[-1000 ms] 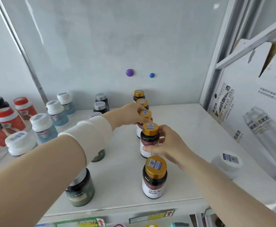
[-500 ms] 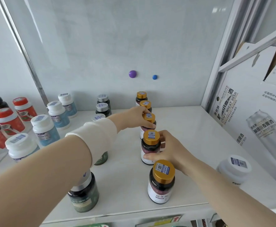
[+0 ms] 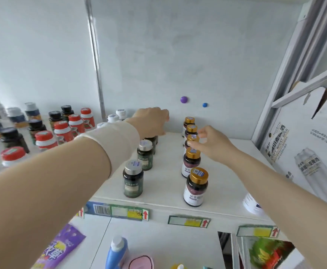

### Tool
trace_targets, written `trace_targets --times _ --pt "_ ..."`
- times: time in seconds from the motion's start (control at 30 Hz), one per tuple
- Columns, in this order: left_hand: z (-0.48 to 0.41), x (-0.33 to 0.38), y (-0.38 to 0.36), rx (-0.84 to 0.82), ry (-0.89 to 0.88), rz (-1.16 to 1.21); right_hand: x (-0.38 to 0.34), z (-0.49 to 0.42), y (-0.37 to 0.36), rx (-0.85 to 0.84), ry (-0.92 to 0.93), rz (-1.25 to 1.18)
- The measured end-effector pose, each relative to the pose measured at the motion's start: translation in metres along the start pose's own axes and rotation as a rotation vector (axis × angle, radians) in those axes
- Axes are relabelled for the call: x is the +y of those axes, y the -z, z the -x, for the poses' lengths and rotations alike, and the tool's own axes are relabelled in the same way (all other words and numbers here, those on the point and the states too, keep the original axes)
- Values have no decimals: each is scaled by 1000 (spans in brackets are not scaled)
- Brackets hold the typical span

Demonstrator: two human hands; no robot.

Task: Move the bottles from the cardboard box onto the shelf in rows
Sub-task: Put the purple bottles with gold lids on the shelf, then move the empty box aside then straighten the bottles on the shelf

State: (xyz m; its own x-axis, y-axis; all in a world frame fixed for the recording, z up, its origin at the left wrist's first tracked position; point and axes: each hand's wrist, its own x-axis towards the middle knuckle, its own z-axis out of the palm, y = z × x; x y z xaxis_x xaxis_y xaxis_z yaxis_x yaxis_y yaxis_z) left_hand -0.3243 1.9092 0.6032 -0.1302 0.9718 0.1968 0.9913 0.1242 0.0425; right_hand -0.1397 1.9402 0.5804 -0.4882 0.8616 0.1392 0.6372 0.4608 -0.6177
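Nearest, on the shelf (image 3: 164,200) front edge, stand two row-heads: a silver-capped green bottle (image 3: 133,179) on the left and a gold-capped bottle (image 3: 196,187) on the right; each leads a row running back toward the wall; a white jar (image 3: 252,205) sits alone at the right edge, partly hidden by the forearm.

Further in, the right hand (image 3: 213,145) reaches to the third gold cap (image 3: 192,138), fingertips pinched at its rim; whether it truly grips or only touches I cannot tell, as the frame is blurred.

Further still, the left hand (image 3: 152,121) hovers over the back of the green row, fingers curled downward; it seems to hold nothing, though the far bottles beneath it are hidden.

The step in hand looks like straightening rows, not fetching; the gold row appears full at five deep.

The box (image 3: 302,152) stands at the far right beside the shelf; its inside is not visible, so what remains is unknown.

Next calls for small nudges to line up caps without toppling neighbours, which stand close together; then a reach right to the box.
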Motion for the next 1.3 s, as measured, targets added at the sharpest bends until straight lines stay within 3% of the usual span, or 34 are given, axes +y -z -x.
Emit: trace_targets --times 0.17,0.47,0.67,0.9,1.3 --pt "83 -37 26 63 14 -421 -58 19 -36 -65 184 308" --pt "260 -183 67 -32 326 -753 -233 53 -172 -73 594 454" --pt "407 -319 72 -119 580 -757 -380 96 -307 -134 881 518" --pt "567 -460 42 -323 846 -681 -500 161 -478 -314 1072 615" --pt "671 -681 -65 -473 1007 -490 -630 152 -742 -539 1274 722"
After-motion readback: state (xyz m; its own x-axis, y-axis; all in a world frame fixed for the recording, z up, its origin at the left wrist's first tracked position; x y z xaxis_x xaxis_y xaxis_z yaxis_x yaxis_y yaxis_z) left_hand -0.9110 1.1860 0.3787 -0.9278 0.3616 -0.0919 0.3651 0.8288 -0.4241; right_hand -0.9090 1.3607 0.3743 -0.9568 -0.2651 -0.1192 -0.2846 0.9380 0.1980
